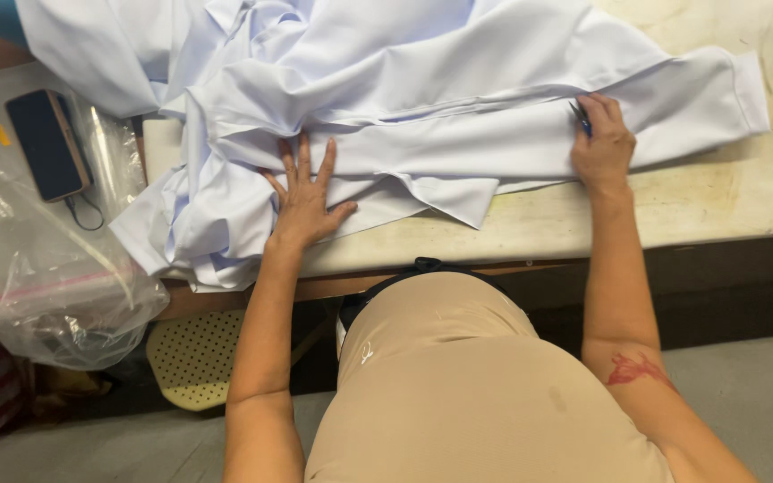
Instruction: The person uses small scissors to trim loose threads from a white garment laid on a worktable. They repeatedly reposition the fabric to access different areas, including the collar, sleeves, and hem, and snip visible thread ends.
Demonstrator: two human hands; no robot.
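Observation:
A pale blue-white garment (pixel 422 107) lies spread and bunched across the worn cream table top (pixel 726 201). My left hand (pixel 304 199) presses flat on the folded cloth near the front edge, fingers spread. My right hand (pixel 601 143) rests on a long folded sleeve part to the right and pinches a small dark blue tool (pixel 580 118), likely a thread snipper, its tip touching the fabric.
A dark phone (pixel 46 143) lies on a clear plastic bag (pixel 46 268) at the left, with a thin cord beside it. A cream perforated stool seat (pixel 194 358) stands under the table edge. Grey floor lies below.

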